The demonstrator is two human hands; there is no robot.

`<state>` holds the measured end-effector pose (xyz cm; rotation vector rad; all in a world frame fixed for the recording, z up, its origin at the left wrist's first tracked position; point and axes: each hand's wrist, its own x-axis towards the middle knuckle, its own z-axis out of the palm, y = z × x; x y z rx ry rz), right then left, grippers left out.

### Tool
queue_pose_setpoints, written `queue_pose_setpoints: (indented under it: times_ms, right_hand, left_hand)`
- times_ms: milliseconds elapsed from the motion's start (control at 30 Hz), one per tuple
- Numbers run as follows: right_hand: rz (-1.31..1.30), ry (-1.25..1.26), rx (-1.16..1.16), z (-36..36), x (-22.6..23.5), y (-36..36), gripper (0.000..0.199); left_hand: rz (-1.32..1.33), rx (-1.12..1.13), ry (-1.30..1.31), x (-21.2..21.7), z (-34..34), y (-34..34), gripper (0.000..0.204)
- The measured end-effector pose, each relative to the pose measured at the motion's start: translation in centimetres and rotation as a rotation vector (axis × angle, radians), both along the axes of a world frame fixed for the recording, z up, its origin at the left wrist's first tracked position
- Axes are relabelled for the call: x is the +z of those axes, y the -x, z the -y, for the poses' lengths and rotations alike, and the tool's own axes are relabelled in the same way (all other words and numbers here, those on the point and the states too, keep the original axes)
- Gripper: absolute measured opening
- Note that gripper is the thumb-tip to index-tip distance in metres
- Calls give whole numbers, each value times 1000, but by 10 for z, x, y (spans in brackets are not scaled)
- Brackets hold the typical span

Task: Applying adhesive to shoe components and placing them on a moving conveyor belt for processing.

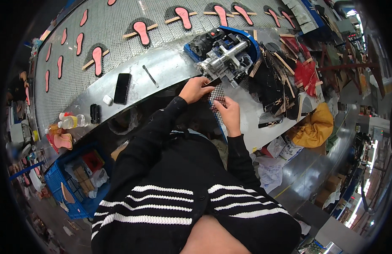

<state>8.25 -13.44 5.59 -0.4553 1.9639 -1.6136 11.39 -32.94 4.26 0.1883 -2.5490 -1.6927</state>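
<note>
A piece of black open mesh (218,94) runs between my two hands, just in front of a small metal machine (224,61) on a blue base. My left hand (196,89) is closed at the upper end of the mesh, its fingertips close to the machine's front parts. Lower and to the right, my right hand (229,113) pinches the mesh's side between thumb and fingers. Part of the mesh's upper end is hidden by my left fingers and the machine.
Black mesh pieces with light strips (274,84) and red pieces (305,76) lie heaped to the right. Beyond the metal table edge (162,55), a conveyor (119,25) carries pink insole-shaped pieces. Left stand a phone (122,88), a bottle (73,122) and a blue crate (71,186).
</note>
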Motion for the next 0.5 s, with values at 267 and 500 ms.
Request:
queue_pose_setpoints:
  times_ms: [267,500]
  right_hand:
    - [-182,-157,-204,20,-9,19,18]
    - [80,56,-160,31,-25,28,14]
  left_hand:
    - [158,301,-468,-27,1,20,29]
    - [133,489,-550,-48,7,22,30]
